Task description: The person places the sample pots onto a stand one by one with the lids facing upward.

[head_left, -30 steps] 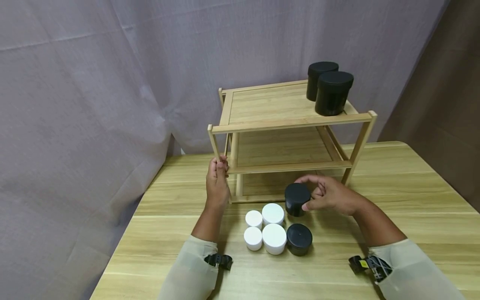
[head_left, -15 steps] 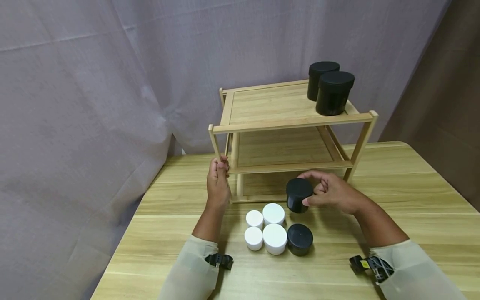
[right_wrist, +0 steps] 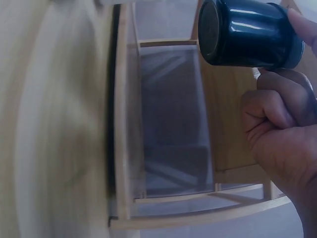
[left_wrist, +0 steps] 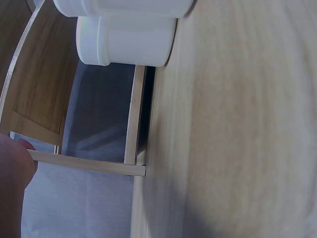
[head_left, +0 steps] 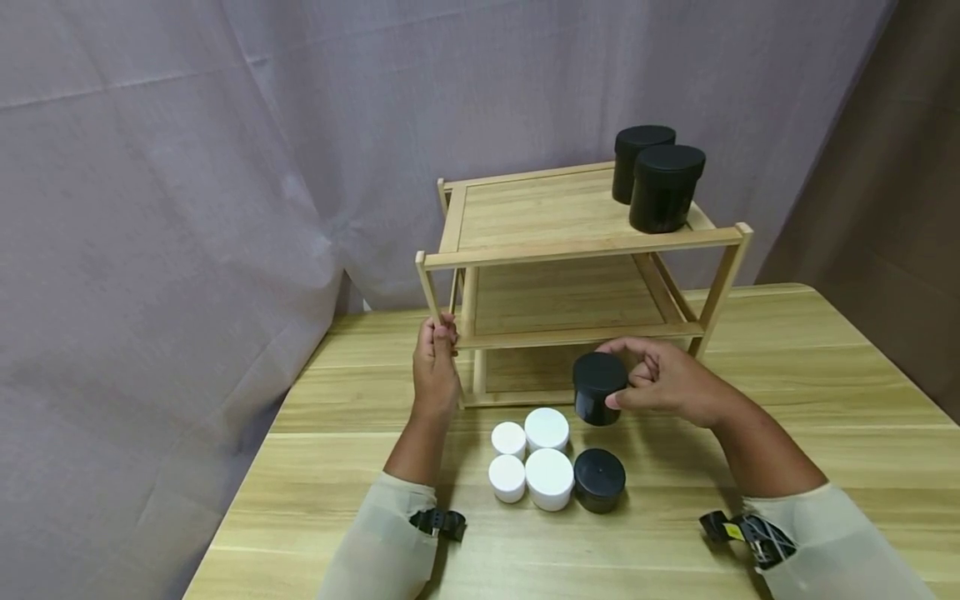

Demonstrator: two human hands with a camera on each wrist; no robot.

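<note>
Hanging behind everything, a big grey curtain (head_left: 225, 167) covers the back. Before it is a wooden table (head_left: 315, 483), and on that stands a wooden rack (head_left: 540, 212) with shelves. The left hand (head_left: 435, 367) wraps around the rack's left front leg. The right hand (head_left: 671, 383) makes a narrow pinch. Two tall black jars (head_left: 666, 193) stand at the right of the top shelf, the front one hiding part of the other. The held black jar (head_left: 599, 389), smaller than those, sits between the right thumb and finger, up off the table, below the middle shelf's front bar. It blocks some of the bottom shelf. Another short black jar (head_left: 599, 481) stands nearer on the table. Left of it are two wide white jars (head_left: 549, 481), then two little white jars (head_left: 507, 478), all in front of the rack.
</note>
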